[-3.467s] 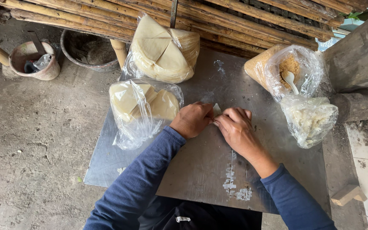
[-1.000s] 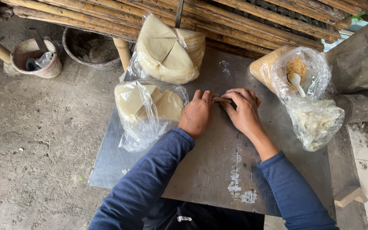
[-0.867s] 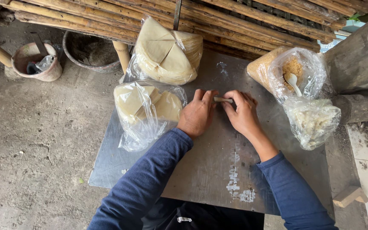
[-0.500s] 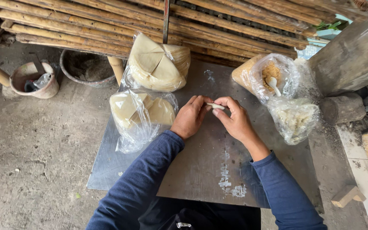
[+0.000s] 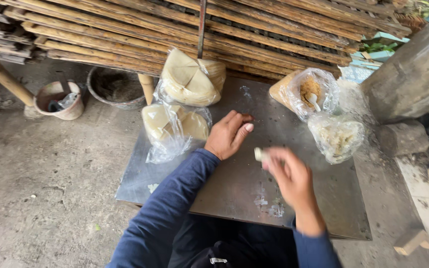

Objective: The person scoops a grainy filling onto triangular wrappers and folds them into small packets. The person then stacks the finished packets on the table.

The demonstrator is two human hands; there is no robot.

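Sleeves of dark blue are seen nearest the camera. The right hand point(image 5: 290, 174), blurred, is raised over the grey metal tabletop point(image 5: 234, 183), and a small pale roll point(image 5: 259, 154) is pinched at its fingertips. The left hand point(image 5: 229, 135) is laid flat and released on the tabletop, nothing gripped. Just left of it a clear bag of pale wrappers point(image 5: 172, 128) is set, and a second bag of round wrappers point(image 5: 190, 79) beyond. At the far right a bag with a spoon point(image 5: 308, 92) and a bag of white filling point(image 5: 337, 138) are placed.
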